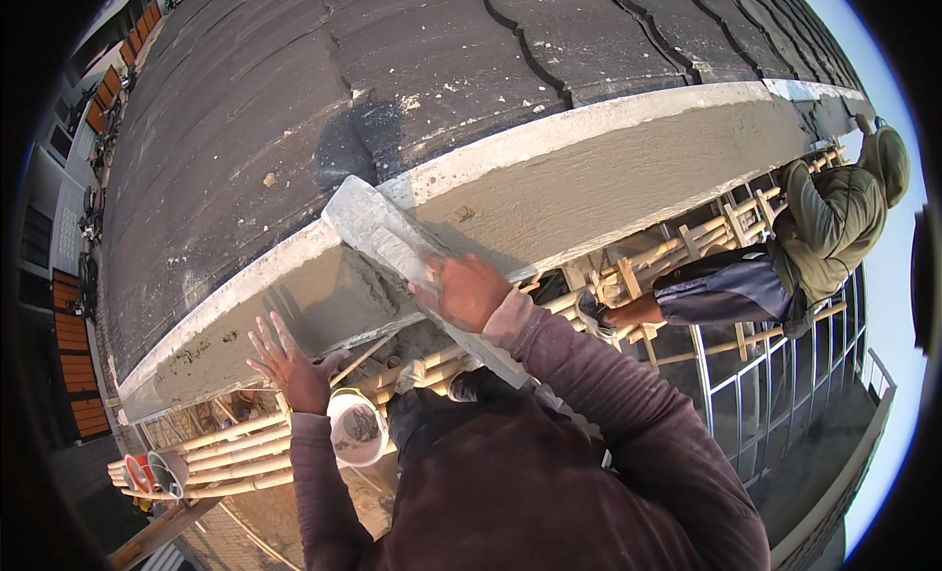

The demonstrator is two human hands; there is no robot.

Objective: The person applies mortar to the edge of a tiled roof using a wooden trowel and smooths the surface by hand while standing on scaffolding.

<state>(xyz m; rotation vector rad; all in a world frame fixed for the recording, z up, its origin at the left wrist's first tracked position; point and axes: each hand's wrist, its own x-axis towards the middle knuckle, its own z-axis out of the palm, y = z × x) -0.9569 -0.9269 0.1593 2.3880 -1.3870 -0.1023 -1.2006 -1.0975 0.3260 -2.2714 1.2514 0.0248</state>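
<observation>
Right hand holding grey float (left hand splayed).

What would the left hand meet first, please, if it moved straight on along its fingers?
The left hand would probably meet the grey plastered band first, though depth makes the gap unclear.

dark roof tiles, top | co-worker in olive top, right | bamboo poles, below | orange panels, far left

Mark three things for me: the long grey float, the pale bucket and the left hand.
Long grey float [367, 216]: head view, on its flat upper end.
Pale bucket [361, 455]: head view, on its wall.
Left hand [296, 371]: head view, on the middle of the hand.
</observation>
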